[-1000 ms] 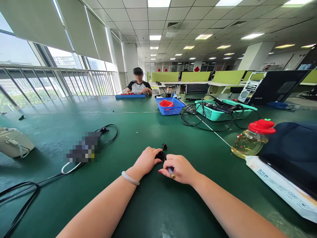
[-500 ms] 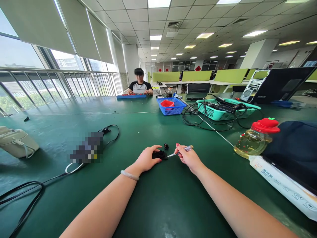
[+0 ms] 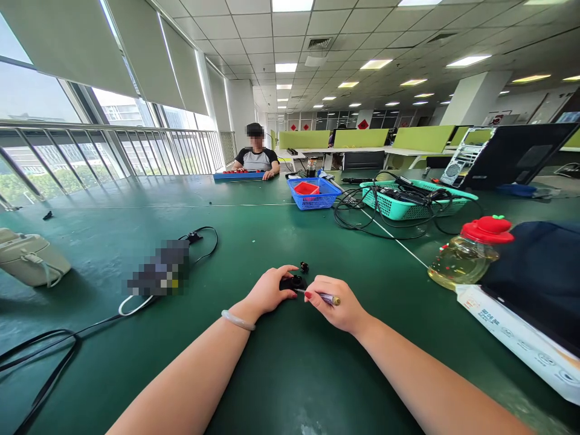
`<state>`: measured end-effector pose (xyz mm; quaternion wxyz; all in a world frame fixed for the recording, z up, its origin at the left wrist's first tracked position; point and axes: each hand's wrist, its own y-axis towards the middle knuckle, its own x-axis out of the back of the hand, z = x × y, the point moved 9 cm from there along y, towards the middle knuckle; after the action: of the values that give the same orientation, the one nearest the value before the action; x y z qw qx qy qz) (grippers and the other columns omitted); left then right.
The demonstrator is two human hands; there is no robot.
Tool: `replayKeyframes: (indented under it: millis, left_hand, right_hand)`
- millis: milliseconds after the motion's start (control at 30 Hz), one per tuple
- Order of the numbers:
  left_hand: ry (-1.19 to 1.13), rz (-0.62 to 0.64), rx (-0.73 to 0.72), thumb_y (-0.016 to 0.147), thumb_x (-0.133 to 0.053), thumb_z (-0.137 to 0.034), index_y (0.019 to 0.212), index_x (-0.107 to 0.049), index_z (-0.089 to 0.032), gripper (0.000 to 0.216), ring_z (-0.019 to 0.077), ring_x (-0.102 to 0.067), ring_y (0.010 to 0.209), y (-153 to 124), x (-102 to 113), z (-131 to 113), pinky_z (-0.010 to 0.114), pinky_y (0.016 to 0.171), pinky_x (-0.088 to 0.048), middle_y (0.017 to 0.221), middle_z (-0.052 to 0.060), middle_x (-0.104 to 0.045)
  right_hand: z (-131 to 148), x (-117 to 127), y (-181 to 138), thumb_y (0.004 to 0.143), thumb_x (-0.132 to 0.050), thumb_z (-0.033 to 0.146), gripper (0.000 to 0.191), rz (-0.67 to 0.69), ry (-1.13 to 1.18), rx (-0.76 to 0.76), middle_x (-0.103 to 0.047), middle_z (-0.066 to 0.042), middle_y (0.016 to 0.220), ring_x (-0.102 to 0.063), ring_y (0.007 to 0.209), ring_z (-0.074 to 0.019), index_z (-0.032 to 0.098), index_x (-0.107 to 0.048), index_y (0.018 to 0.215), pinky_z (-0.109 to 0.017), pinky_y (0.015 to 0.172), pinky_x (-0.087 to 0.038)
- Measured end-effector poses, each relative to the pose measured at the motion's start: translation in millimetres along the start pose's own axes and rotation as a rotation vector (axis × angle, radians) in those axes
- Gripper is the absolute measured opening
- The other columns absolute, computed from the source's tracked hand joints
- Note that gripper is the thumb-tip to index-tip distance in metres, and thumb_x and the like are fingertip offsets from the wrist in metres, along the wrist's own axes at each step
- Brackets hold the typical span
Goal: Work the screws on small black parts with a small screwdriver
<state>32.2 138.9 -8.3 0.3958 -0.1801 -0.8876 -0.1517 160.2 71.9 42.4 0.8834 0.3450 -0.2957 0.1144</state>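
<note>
Open green desk [image 3: 272,374] lies bare in front of and below both hands, leaving wide room on the near side. Just beyond the left hand [image 3: 267,292] and right hand [image 3: 338,305], a small black loose part [image 3: 304,266] sits in the way. To the left, a black cable loop [image 3: 202,241] and a white cord [image 3: 129,307] cross the surface. To the right, a clear bottle with a red apple-shaped cap [image 3: 466,254] and a white printed packet [image 3: 516,347] close off that side
</note>
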Motion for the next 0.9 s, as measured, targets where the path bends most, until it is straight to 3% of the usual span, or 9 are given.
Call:
replayKeyframes:
  millis: [267,533,800,900]
  left_hand:
    - [0.075,0.012,-0.055,0.082,-0.072,-0.03,0.133,-0.06,-0.028,0.052,0.0251,-0.064,0.111,-1.9,-0.8,-4.4,0.041,0.099,-0.052,0.114,0.007,-0.072]
    - [0.085,0.006,-0.06,0.081,-0.074,-0.026,0.135,-0.057,-0.029,0.057,0.0251,-0.064,0.111,-1.4,-1.1,-3.5,0.041,0.1,-0.051,0.115,0.005,-0.072]
    - [0.076,-0.039,-0.101,0.083,-0.071,-0.026,0.135,-0.057,-0.028,0.054,0.0246,-0.063,0.114,-4.0,4.1,-12.2,0.039,0.102,-0.051,0.116,0.005,-0.071]
    - [0.066,-0.096,-0.143,0.086,-0.067,-0.027,0.135,-0.056,-0.027,0.05,0.0239,-0.06,0.118,-6.4,10.2,-18.0,0.041,0.106,-0.048,0.121,0.006,-0.069]
  right_hand:
    - [-17.0,-8.2,2.5,0.095,-0.049,0.055,0.045,0.013,0.058,-0.14,-0.063,-0.002,0.066,-0.056,0.059,-0.0153,0.024,-0.07,0.07,-0.027,0.058,-0.042]
    - [-20.8,20.3,-1.4,0.095,-0.049,0.054,0.047,-0.239,0.133,-0.202,-0.064,-0.003,0.064,-0.059,0.062,-0.0176,0.023,-0.069,0.066,-0.029,0.062,-0.044]
    - [-40.2,2.0,-0.1,0.091,-0.052,0.056,0.044,-0.138,0.165,-0.313,-0.061,-0.001,0.064,-0.055,0.062,-0.0164,0.022,-0.069,0.069,-0.028,0.058,-0.042]
    - [-42.6,6.7,-1.8,0.09,-0.053,0.06,0.046,-0.184,0.25,-0.308,-0.057,0.0,0.062,-0.051,0.058,-0.0147,0.022,-0.069,0.069,-0.027,0.054,-0.04]
